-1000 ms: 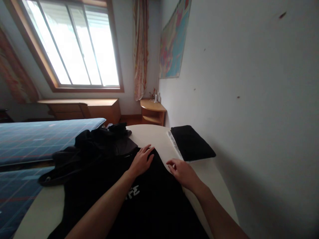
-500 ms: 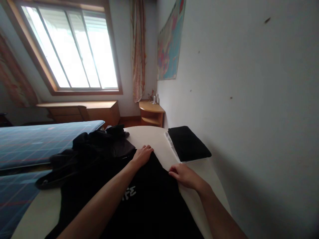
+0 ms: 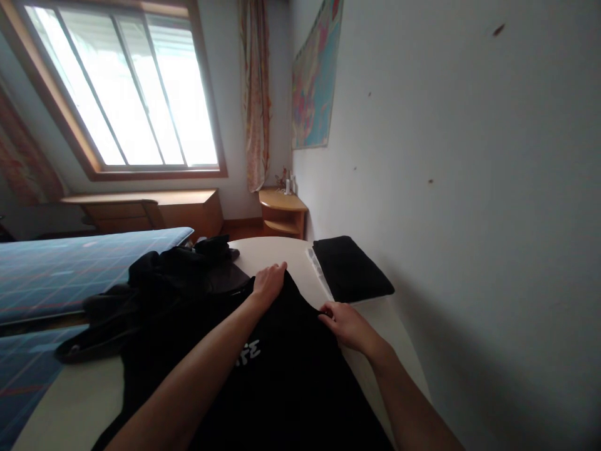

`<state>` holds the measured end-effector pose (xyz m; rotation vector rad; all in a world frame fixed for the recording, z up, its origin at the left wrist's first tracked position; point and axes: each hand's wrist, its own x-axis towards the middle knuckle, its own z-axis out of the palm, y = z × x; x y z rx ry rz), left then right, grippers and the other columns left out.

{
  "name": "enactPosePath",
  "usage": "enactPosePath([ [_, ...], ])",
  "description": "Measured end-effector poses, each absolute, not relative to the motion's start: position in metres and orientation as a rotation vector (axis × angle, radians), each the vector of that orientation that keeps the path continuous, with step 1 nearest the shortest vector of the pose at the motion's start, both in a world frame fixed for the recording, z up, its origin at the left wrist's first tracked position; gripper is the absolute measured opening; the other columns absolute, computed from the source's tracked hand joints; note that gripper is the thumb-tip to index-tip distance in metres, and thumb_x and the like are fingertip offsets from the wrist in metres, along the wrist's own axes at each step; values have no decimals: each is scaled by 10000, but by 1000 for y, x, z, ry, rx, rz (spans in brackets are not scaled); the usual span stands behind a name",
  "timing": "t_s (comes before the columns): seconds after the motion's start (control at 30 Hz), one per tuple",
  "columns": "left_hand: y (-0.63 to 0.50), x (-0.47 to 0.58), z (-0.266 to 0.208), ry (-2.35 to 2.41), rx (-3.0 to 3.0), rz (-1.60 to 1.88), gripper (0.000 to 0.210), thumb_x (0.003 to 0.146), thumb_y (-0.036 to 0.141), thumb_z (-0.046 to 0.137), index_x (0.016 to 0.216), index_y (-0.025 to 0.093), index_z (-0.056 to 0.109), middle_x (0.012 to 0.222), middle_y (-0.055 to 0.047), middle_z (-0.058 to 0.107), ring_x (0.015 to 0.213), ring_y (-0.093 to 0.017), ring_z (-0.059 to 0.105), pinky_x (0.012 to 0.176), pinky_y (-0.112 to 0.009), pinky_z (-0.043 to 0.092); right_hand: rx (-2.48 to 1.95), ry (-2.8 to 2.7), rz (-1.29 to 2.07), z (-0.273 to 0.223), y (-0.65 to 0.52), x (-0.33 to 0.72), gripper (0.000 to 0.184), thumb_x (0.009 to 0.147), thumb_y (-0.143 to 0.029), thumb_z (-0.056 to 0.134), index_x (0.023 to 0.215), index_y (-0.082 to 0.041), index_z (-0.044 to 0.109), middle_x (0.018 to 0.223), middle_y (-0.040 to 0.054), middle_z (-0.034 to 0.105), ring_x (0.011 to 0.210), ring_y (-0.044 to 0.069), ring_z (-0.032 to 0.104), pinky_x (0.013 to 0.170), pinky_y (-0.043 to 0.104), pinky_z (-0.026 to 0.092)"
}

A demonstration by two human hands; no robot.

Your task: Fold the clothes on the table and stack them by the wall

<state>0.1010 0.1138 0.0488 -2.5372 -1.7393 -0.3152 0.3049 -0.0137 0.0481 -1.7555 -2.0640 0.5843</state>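
Note:
A black shirt with white lettering lies spread over the round table, its near part running out of view at the bottom. My left hand is closed on the shirt's far edge and holds that corner slightly raised. At the shirt's right edge, my right hand pinches the fabric between thumb and fingers. My left forearm crosses above the shirt and covers part of the lettering.
Beyond my right hand, a folded black garment rests on a white sheet near the wall. Crumpled dark clothing lies at the left, beside a blue checked mattress. The pale table stands close to the wall.
My left hand has lifted the shirt's far corner a little. The right edge has come up slightly in my right hand's pinch. The camera view has shifted slightly right.

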Motion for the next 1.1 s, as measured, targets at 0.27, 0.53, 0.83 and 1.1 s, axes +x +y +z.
enactPosePath([
  [0.27, 113, 86, 48, -1865, -2537, -310, 387, 986, 167, 379, 1339, 245, 517, 1179, -110, 688, 1032, -246, 681, 855, -339, 491, -1845, -2085, 594, 37, -8, 310, 191, 886, -329, 608, 974, -195, 712, 929, 60, 755, 851, 198, 690, 696, 255, 422],
  [0.53, 128, 22, 44, -2019, -2479, -258, 450, 883, 411, 609, 1302, 248, 580, 1262, -103, 664, 1116, -311, 648, 906, -385, 503, -1908, -2092, 516, 37, -9, 304, 219, 885, -394, 614, 989, -223, 701, 965, 50, 755, 886, 207, 692, 705, 263, 418],
  [0.83, 139, 31, 32, -2084, -2405, -454, 244, 949, 227, 467, 1127, 224, 635, 1167, -96, 687, 1052, -259, 665, 884, -328, 490, -1947, -2089, 497, 39, -11, 303, 191, 898, -362, 616, 998, -218, 693, 973, 55, 752, 909, 206, 684, 720, 266, 410],
  [1.1, 117, 59, 26, -1928, -2460, -547, 328, 937, 231, 540, 1250, 148, 584, 1312, -173, 563, 1176, -284, 574, 994, -374, 437, -1943, -2094, 524, 40, -11, 303, 210, 890, -368, 624, 1023, -218, 684, 965, 59, 750, 915, 213, 688, 721, 270, 415],
])
